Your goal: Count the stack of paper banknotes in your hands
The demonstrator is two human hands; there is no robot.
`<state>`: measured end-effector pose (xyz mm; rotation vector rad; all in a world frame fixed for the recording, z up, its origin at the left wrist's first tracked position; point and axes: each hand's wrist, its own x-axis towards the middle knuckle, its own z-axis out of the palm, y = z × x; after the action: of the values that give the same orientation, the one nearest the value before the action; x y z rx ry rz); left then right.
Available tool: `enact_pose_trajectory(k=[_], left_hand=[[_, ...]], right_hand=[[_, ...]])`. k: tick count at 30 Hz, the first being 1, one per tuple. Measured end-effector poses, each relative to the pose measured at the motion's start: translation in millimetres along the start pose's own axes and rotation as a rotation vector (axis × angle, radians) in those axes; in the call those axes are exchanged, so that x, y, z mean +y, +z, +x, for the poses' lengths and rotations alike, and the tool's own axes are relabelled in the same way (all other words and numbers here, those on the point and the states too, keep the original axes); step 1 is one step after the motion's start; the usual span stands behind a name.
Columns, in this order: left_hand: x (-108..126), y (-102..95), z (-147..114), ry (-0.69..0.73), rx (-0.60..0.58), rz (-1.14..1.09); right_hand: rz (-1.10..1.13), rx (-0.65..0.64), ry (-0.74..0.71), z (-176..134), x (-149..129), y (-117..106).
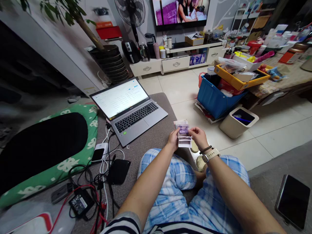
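In the middle of the view I hold a stack of banknotes above the edge of the grey sofa seat. My left hand is closed on the stack's left side. At the right edge, my right hand pinches the purple top note. Several notes fan out unevenly, with pale edges showing at the top and bottom. My right wrist carries a light-strapped watch and a dark bracelet. Beyond my left hand an open laptop rests on the seat.
Tangled cables, a black power adapter and a black pouch lie at left by a green cushion. A phone is at lower right. A beige bin and a blue crate stand on the tiled floor.
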<state>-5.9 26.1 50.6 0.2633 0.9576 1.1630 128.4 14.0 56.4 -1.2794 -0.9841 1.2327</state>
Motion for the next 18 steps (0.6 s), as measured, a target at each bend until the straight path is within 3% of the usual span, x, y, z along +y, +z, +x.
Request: enact_pose_trajectory(k=[8, 18], left_hand=[[2, 3.1, -4, 0.038, 0.073, 0.038], [0, 4.2, -2, 0.007, 0.030, -0.005]], right_hand=[[-0.080, 0.108, -0.030, 5, 11, -4], [-0.052, 0.031, -0.014, 5, 11, -3]])
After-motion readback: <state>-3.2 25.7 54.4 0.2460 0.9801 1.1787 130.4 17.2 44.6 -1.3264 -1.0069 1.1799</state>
